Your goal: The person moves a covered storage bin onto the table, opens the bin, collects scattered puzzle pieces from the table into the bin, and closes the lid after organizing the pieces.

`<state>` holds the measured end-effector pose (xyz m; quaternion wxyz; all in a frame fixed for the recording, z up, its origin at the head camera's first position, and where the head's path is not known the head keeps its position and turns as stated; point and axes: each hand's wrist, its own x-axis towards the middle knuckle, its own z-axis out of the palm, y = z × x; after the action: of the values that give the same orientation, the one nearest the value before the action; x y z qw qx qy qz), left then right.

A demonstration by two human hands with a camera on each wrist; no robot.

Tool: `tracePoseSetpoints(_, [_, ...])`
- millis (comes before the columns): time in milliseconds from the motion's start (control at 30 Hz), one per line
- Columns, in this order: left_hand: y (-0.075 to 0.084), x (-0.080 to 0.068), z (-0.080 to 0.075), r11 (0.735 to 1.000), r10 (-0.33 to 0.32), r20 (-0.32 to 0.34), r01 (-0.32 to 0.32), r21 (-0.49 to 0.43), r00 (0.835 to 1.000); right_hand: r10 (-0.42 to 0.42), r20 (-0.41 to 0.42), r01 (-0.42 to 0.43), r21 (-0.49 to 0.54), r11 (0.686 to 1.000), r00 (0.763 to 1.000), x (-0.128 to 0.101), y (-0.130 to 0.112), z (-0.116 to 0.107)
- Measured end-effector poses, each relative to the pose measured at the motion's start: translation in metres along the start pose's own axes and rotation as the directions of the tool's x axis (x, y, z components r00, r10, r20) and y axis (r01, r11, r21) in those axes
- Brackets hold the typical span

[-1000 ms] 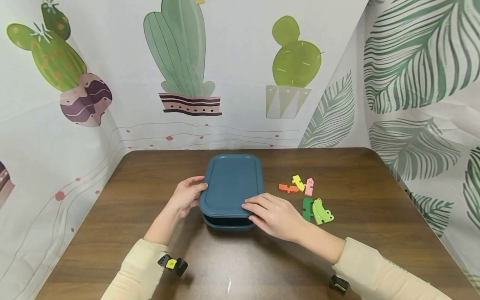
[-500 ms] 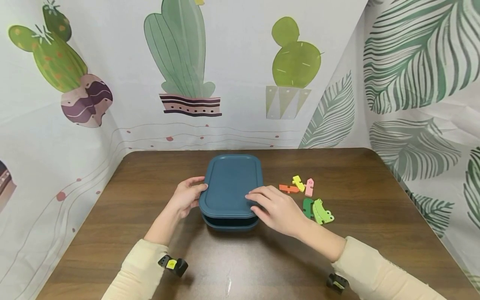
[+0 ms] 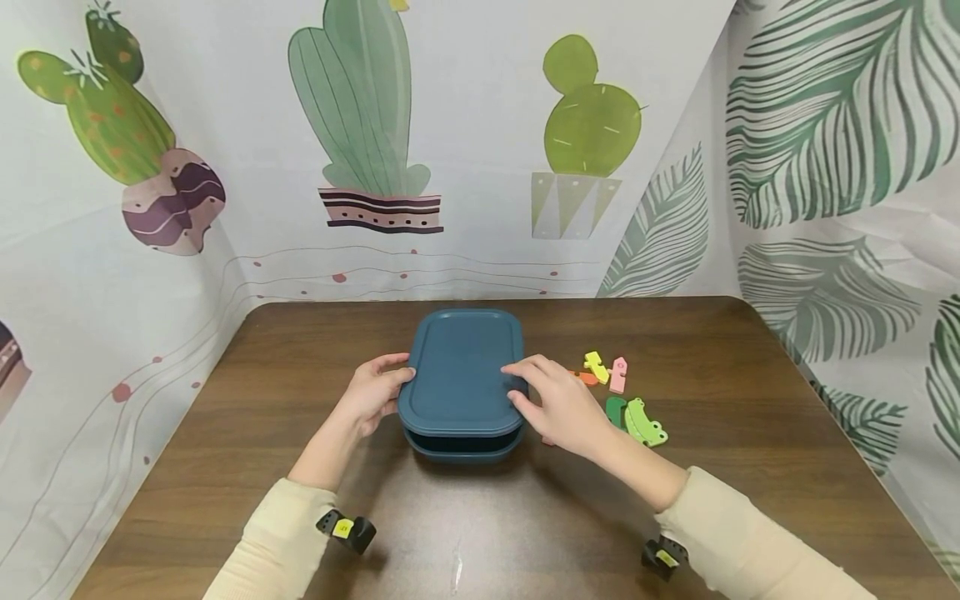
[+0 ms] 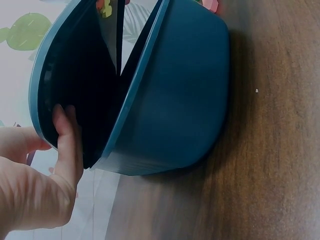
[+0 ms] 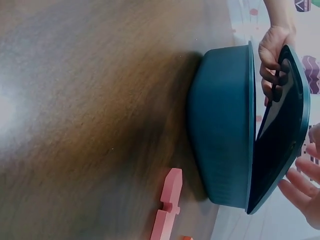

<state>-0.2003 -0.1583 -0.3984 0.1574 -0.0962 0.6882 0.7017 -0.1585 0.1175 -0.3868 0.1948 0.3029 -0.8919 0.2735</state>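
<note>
A blue rectangular lid (image 3: 465,371) sits tilted over a matching blue box (image 3: 461,457), leaving a dark gap at the front. The right wrist view shows the lid (image 5: 285,130) meeting the box (image 5: 220,125) at one end and standing away from it at the other. My left hand (image 3: 371,392) pinches the lid's left edge, thumb above; in the left wrist view its fingers (image 4: 67,140) reach under the rim. My right hand (image 3: 566,408) is at the lid's right edge, its fingertips touching the top. The box's contents are hidden in shadow.
Beside the box on the brown table (image 3: 300,333) lie puzzle pieces: yellow (image 3: 596,367), pink (image 3: 618,375), orange (image 3: 587,378), dark green (image 3: 615,411), and a light green crocodile head (image 3: 643,423). Another pink piece (image 5: 170,200) shows near the box. A patterned cloth (image 3: 480,167) hangs behind.
My right hand has slid away from me along the lid's right side, now covering part of the orange piece and uncovering a bit of pink. My left hand and the lid look unmoved.
</note>
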Motion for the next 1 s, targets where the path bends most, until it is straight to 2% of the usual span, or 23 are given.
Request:
tracePoseSetpoints(200, [0.000, -0.001, -0.001, 1.000, 0.001, 0.009, -0.001, 0.015, 1.000, 0.105, -0.026, -0.103, 0.062, 0.993, 0.994, 0.003, 0.003, 0.003])
tracePoseSetpoints(367, [0.000, -0.002, -0.003, 1.000, 0.000, 0.018, 0.000, 0.027, 1.000, 0.204, -0.027, -0.200, 0.097, 0.975, 0.979, 0.006, 0.008, 0.004])
tracePoseSetpoints(700, [0.000, -0.002, -0.002, 1.000, -0.001, 0.013, 0.001, 0.013, 1.000, 0.407, 0.096, -0.418, 0.209, 0.884, 0.909, 0.012, 0.019, 0.003])
tracePoseSetpoints(767, [0.000, -0.001, -0.002, 1.000, 0.000, 0.012, 0.000, 0.013, 1.000, 0.445, 0.119, -0.461, 0.231, 0.857, 0.888, 0.013, 0.021, 0.003])
tracePoseSetpoints(833, [-0.001, 0.000, -0.002, 1.000, 0.000, 0.012, 0.000, 0.011, 1.000, 0.486, 0.164, -0.513, 0.281, 0.811, 0.859, 0.014, 0.022, 0.002])
tracePoseSetpoints(933, [-0.001, 0.000, -0.002, 1.000, 0.000, 0.012, 0.000, 0.014, 1.000, 0.551, 0.244, -0.602, 0.351, 0.717, 0.798, 0.016, 0.024, 0.003])
tracePoseSetpoints(1000, [-0.001, 0.000, -0.002, 1.000, 0.001, 0.013, -0.001, 0.015, 1.000, 0.582, 0.304, -0.655, 0.400, 0.641, 0.754, 0.016, 0.026, 0.004])
